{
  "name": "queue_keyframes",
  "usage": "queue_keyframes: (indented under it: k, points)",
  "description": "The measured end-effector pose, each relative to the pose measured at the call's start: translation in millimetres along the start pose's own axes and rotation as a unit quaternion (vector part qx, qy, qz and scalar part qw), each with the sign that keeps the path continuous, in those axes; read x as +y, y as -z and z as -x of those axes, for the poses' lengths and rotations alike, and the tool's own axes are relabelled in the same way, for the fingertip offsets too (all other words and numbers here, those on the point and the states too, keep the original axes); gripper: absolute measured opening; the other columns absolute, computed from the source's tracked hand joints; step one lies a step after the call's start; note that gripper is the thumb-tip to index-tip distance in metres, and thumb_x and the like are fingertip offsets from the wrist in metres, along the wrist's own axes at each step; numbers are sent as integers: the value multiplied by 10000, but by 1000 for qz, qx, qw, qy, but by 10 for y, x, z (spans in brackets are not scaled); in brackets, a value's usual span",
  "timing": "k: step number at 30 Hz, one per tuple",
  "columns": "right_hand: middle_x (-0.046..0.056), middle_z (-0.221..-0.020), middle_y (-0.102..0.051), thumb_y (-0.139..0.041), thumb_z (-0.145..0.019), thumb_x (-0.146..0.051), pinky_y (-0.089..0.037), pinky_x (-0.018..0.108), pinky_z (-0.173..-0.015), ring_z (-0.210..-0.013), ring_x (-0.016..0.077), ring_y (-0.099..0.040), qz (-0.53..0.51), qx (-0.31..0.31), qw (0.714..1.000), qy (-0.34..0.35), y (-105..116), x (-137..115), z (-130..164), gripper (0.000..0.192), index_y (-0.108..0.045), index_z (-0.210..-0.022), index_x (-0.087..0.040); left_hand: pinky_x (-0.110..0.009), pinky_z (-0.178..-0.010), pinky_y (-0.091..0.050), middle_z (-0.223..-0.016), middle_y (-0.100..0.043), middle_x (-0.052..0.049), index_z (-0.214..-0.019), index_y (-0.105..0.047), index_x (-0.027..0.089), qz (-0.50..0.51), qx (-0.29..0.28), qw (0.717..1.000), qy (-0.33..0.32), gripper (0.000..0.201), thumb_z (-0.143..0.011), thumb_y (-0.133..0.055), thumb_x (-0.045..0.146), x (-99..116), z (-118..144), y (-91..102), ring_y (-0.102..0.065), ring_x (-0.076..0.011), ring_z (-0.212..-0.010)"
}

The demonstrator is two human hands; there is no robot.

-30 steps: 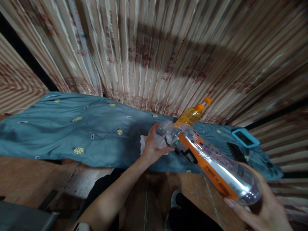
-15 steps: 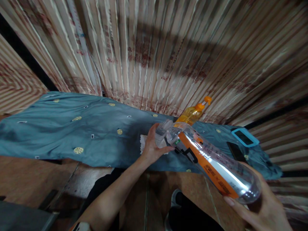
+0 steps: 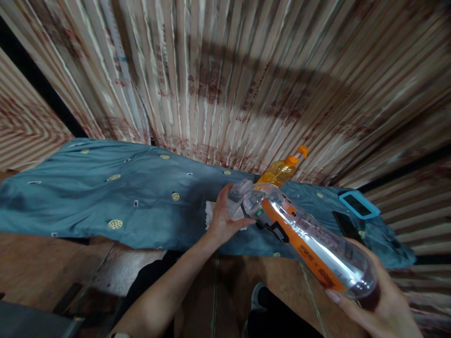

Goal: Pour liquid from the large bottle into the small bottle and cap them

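bottle [image 3: 310, 239] orange label unreadable; left hand [image 3: 221, 218] at neck, right hand [image 3: 373, 312] under base.

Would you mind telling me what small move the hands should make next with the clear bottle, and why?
Probably a further twist of the cap. The left hand grips the cap end of the clear bottle, which the right hand holds tilted by its base above the blue cloth. Whether the cap is loose cannot be told, so a gentle turn with the base held firm seems safest.

Tilted clear orange-labelled bottle [image 3: 310, 239]
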State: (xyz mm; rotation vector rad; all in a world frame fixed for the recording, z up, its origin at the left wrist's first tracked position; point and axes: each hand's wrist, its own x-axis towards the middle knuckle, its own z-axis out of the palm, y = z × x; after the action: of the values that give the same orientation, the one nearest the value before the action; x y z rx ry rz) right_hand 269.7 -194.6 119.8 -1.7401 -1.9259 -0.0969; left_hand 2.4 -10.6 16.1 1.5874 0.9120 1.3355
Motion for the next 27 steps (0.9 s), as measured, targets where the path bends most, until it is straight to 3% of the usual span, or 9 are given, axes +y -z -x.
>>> queue_keyframes:
  k: [9,20,27]
  points:
    - [103,-1283,-632,-641,-971,-518,-589,266,-914,-1093,238,-698,5,-13,999,34,6,23,-2,637,-434,-1471,-183,-649,-1218,-333,-1516,-501,-207,-1474,-411,196,-2,15,1000,2,1106,-580,-941,573,10,-1,-28,-473,-420,-1437]
    - [102,-1434,-572,-758,-868,-496,-572,332,-1010,-1233,303,-632,-62,-27,997,-48,49,95,74,797,-419,-1529,-209,-651,-1232,-308,-1541,-476,-210,-1485,-390,204,2,6,1000,8,1111,-593,-927,590,23,9,-14,-447,-416,-1462]
    - [117,-1415,-582,-667,-929,-543,-584,332,-961,-1198,310,-654,-31,3,999,-11,29,-6,29,730,-421,-1531,-211,-649,-1237,-304,-1550,-458,-196,-1493,-382,229,6,1,1000,6,1101,-607,-908,619,9,13,-18,-429,-413,-1478]
